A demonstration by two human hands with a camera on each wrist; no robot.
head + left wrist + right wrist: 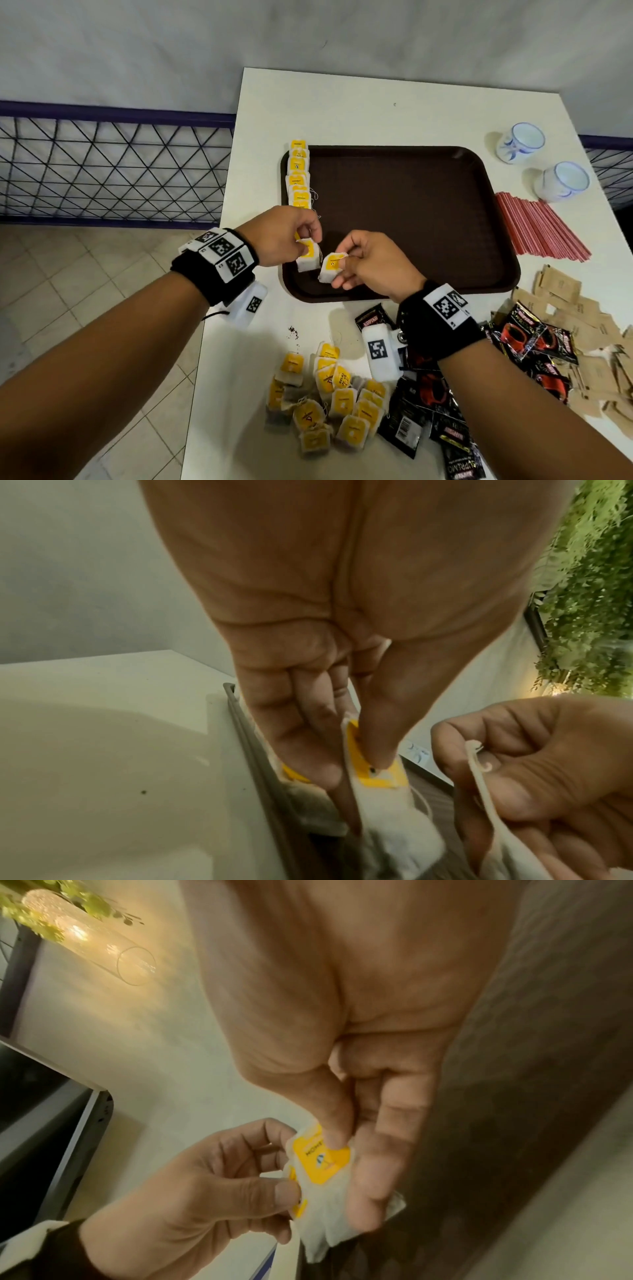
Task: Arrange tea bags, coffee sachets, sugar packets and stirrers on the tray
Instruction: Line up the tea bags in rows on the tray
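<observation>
A dark brown tray (411,212) lies on the white table (359,102). A row of yellow-tagged tea bags (298,178) runs down the tray's left edge. My left hand (291,236) pinches a tea bag (306,258) (377,791) at the near end of that row. Just to its right, my right hand (366,263) pinches a second tea bag (330,270) (325,1164) over the tray's near left corner. The two bags almost touch.
A loose pile of tea bags (329,397) lies near the table's front edge. Black coffee sachets (445,394) and brown sugar packets (582,325) spread to the right. Red stirrers (537,229) and two white cups (520,142) sit right of the tray. A railing (113,164) stands left.
</observation>
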